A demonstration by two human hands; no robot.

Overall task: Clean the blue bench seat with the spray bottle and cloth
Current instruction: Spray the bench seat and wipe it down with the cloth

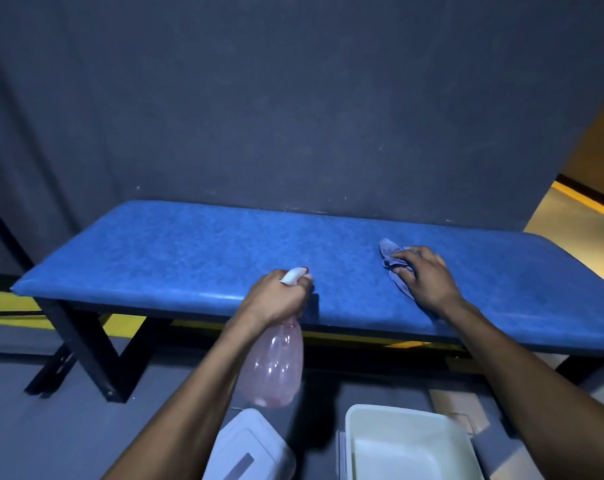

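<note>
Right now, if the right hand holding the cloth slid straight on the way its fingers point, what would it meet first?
The right hand points left and away, so only more bare blue bench seat lies ahead; the dark wall probably comes after, though depth is unclear.

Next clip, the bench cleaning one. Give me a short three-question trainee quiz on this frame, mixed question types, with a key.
1. True or false: the left hand grips the spray bottle.
2. The cloth lies: A) in the tub, B) on the bench under the right hand, C) on the floor.
3. Fill in: the white tub stands on the ____, in front of the bench.

Key: 1 true; 2 B; 3 floor.
</note>
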